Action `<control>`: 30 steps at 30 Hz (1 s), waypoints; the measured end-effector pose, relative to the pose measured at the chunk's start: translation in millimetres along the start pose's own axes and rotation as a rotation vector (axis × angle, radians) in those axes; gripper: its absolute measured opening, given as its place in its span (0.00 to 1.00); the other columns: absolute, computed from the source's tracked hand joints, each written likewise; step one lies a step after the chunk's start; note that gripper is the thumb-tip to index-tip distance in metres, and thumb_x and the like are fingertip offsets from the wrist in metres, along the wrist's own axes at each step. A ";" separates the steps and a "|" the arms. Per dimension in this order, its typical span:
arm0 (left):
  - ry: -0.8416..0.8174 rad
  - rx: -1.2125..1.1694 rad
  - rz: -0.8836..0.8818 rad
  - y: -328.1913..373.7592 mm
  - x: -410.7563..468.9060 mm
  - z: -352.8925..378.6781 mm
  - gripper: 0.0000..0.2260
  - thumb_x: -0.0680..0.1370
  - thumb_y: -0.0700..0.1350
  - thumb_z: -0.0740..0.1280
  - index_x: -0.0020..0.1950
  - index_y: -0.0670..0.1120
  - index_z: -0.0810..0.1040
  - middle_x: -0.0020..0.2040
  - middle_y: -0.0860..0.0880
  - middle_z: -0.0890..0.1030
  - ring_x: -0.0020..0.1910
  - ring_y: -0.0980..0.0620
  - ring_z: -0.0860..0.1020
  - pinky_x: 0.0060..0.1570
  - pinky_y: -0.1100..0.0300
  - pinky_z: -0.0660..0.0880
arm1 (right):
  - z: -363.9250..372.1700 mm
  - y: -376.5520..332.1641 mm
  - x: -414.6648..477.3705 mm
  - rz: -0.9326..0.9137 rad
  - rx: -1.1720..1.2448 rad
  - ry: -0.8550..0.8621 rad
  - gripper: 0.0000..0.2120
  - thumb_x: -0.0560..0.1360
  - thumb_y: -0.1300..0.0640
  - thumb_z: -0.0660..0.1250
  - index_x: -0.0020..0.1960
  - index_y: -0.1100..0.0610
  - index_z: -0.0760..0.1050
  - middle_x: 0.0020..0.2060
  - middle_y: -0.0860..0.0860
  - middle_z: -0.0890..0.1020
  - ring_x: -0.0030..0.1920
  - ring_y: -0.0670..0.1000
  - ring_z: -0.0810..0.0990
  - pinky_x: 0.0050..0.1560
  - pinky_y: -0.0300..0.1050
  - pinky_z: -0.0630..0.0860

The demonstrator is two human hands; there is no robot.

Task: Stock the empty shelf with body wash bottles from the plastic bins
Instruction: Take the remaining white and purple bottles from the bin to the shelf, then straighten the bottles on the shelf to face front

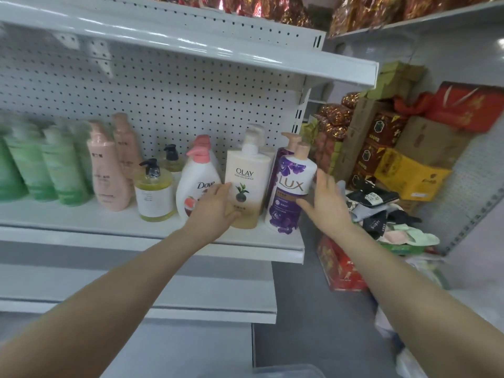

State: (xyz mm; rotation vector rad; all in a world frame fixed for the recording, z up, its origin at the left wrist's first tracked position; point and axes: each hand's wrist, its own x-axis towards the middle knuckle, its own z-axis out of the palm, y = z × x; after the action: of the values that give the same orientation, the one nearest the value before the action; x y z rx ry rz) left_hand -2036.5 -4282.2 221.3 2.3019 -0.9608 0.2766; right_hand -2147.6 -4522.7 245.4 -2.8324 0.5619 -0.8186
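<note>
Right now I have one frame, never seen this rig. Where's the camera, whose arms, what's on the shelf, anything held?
No machine here: a person wears one wide-angle camera on the head, so the picture looks forward and down along two bare arms. The white shelf holds upright bottles: green ones far left, then pink ones, yellow pump bottles, a Dove bottle, an Olay bottle and a purple Lux bottle at the right end. The left hand lies with fairly straight fingers against the Olay bottle's front. The right hand is open beside the Lux bottle. All bottles stand on the shelf; nothing is lifted. Boxes are stacked to the right.
</note>
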 end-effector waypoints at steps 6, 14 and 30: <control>0.022 0.162 0.152 -3.1 -14.5 -55.9 0.28 0.75 0.50 0.69 0.72 0.44 0.67 0.65 0.44 0.73 0.62 0.43 0.73 0.58 0.52 0.70 | -39.7 -40.9 -10.3 -0.354 -0.333 0.209 0.30 0.75 0.60 0.67 0.74 0.64 0.62 0.65 0.65 0.72 0.63 0.65 0.72 0.59 0.58 0.75; 0.162 0.488 0.262 -16.4 -69.7 -149.8 0.25 0.75 0.53 0.69 0.69 0.45 0.72 0.62 0.44 0.76 0.61 0.41 0.74 0.58 0.48 0.73 | -57.5 -123.6 -11.5 -0.879 -0.343 0.176 0.23 0.77 0.53 0.64 0.68 0.62 0.72 0.64 0.59 0.76 0.65 0.62 0.74 0.61 0.59 0.74; 0.233 0.863 0.032 -163.5 -244.2 -319.9 0.24 0.76 0.56 0.68 0.66 0.43 0.74 0.59 0.43 0.78 0.57 0.40 0.76 0.58 0.45 0.73 | 0.0 -398.2 -40.9 -1.215 -0.095 0.152 0.28 0.77 0.47 0.64 0.72 0.59 0.68 0.65 0.58 0.76 0.65 0.60 0.73 0.65 0.55 0.70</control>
State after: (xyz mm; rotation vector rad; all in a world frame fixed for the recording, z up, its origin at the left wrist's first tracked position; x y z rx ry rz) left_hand -2082.3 -3856.8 296.4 2.9045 -0.8493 1.1300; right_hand -2054.8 -4140.2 318.6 -2.9998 -1.2807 -1.1208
